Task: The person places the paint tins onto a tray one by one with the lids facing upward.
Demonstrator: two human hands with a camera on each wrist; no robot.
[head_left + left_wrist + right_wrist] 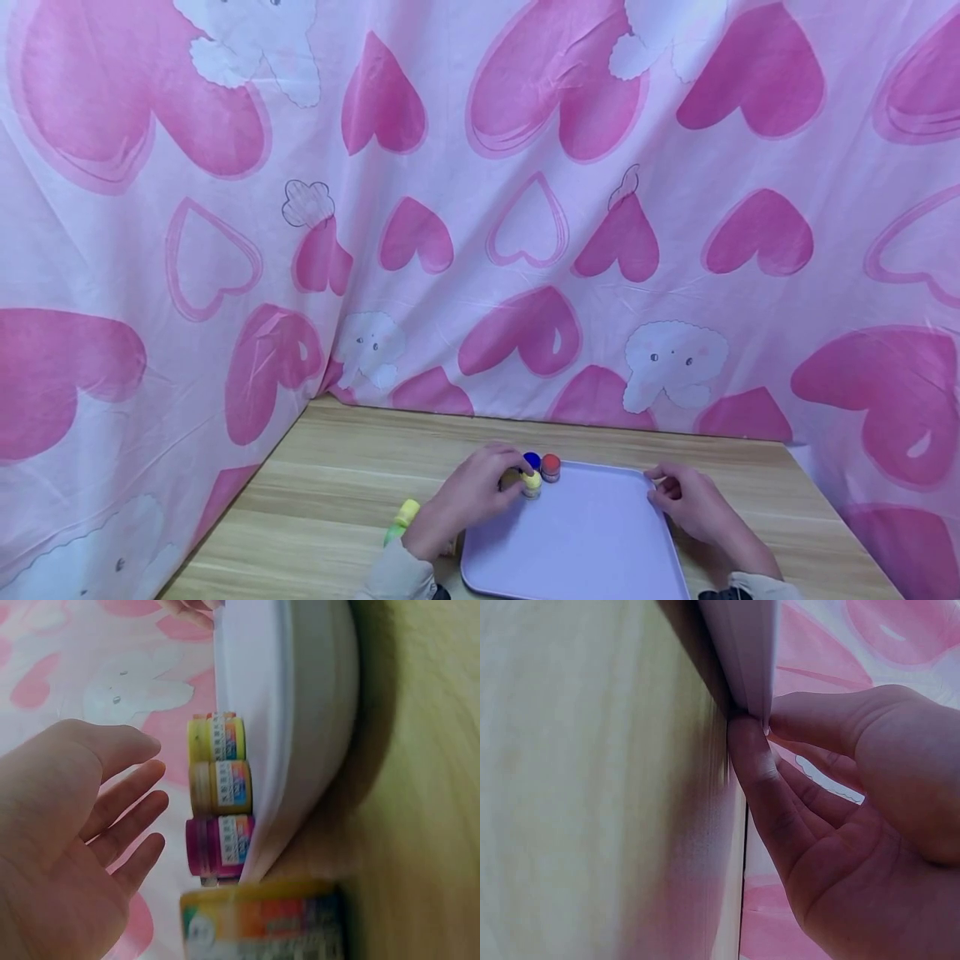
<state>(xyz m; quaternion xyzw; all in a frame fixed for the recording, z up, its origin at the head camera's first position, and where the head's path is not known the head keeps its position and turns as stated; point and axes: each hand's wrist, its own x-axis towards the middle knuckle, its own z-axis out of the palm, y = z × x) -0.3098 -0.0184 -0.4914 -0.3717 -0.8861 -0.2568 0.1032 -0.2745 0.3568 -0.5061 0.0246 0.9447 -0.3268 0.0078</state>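
A pale lilac tray [577, 533] lies on the table. My right hand [693, 500] pinches its far right corner between thumb and fingers, close up in the right wrist view. My left hand [476, 492] hovers over the tray's far left part, beside small paint jars: a yellow jar [531, 486], a blue-lidded jar [532, 460] and a red-lidded jar [551, 468]. In the left wrist view its fingers are loosely extended, apart from the yellow jar [216, 740], an ochre jar [220, 787] and a purple jar [220, 846]. In the head view the left hand hides some jars.
A green bottle with a yellow cap [407, 512] stands left of the tray, by my left wrist. A labelled container [262, 922] is close in the left wrist view. Pink heart-patterned cloth [525, 250] hangs behind and beside the wooden table [337, 483].
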